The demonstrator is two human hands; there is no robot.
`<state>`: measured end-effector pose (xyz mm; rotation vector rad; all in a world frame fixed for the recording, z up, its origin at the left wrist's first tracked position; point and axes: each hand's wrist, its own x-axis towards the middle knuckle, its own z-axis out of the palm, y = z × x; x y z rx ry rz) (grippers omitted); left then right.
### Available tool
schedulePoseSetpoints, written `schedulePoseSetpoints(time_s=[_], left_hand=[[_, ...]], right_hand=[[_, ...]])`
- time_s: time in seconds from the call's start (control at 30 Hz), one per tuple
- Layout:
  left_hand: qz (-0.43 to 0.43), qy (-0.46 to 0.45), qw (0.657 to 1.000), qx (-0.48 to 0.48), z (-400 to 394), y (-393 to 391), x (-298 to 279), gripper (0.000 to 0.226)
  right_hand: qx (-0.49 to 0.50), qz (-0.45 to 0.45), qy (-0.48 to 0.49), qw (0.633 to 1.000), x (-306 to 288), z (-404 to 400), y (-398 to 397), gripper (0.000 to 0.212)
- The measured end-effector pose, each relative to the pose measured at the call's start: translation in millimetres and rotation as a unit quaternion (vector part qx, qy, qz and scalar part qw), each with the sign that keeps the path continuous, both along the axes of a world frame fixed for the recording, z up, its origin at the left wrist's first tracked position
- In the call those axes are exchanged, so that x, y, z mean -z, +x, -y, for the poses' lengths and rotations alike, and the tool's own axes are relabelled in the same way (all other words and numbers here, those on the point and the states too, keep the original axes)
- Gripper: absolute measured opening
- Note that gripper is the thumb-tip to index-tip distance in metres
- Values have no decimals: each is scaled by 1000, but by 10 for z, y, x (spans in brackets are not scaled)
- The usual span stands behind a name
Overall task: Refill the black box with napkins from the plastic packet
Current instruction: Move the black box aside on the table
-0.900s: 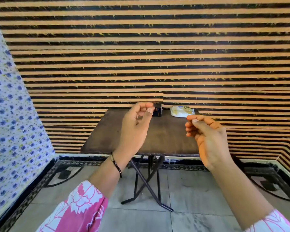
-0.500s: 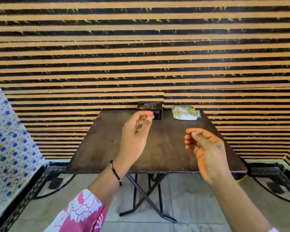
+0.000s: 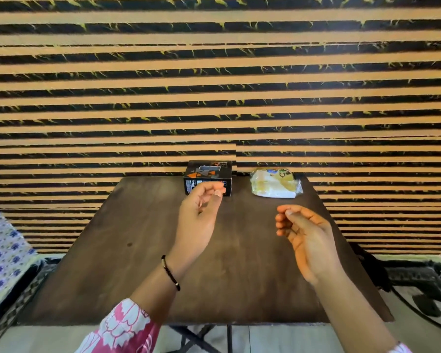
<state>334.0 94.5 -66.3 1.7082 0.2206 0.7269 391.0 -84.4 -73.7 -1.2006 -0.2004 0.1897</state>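
A black box (image 3: 209, 174) with orange and grey markings stands at the far edge of the dark wooden table (image 3: 127, 263), against the wall. To its right lies the clear plastic packet (image 3: 275, 184) of white and yellow napkins. My left hand (image 3: 201, 220) hovers over the table just in front of the box, fingers loosely curled, holding nothing; its fingertips overlap the box's front in the view. My right hand (image 3: 306, 238) hangs in the air short of the packet, fingers half curled and empty.
A wall of orange and black stripes (image 3: 214, 85) rises right behind the table. A blue-flowered cloth (image 3: 3, 250) hangs at the left. Folding table legs (image 3: 201, 337) and a tiled floor show below the near edge.
The view has come closer to the table, so the box and packet look larger. Both hands have stayed raised, empty and loosely curled, and now sit over the tabletop.
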Motion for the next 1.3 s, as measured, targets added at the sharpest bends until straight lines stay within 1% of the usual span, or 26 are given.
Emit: schedulePoseSetpoints(time_s=[0.13, 0.23, 0.47, 0.67, 0.83, 0.93, 1.07, 1.17, 1.23, 1.27, 1.3], left_hand=[[-6, -17, 1000, -19, -44, 391, 105, 17], [-14, -30, 999, -27, -143, 617, 177, 15], [-8, 1, 999, -33, -611, 1016, 244, 17], [-70, 30, 997, -25, -1225, 1347, 369, 16], [-115, -6, 993, -13, -1677, 1710, 555, 16], [-150, -8, 989, -6, -1920, 1944, 754, 16], [-203, -12, 979, -14, -2137, 2194, 1022, 24], [-240, 44, 969, -40, -2281, 2341, 1258, 32], [-248, 58, 966, -53, -2359, 2441, 1366, 41], [-260, 55, 963, -53, -2394, 2485, 1405, 47], [-275, 49, 959, -52, -2424, 2528, 1432, 50]], right_hand=[[-20, -6, -17, 1000, 3, -29, 485, 29], [-19, -21, -21, 999, 71, -79, 743, 29], [-14, -60, -34, 998, 242, -446, 1125, 26], [-32, -88, -60, 994, 382, -994, 1491, 24], [-33, -107, -88, 990, 548, -1513, 1879, 24], [-32, -130, -116, 984, 725, -1814, 2124, 20], [-6, -171, -147, 974, 960, -2082, 2381, 15], [5, -198, -170, 965, 1110, -2223, 2569, 11], [-1, -209, -198, 958, 1185, -2299, 2682, 23], [-11, -211, -211, 954, 1192, -2330, 2712, 26], [-21, -211, -221, 952, 1205, -2363, 2742, 22]])
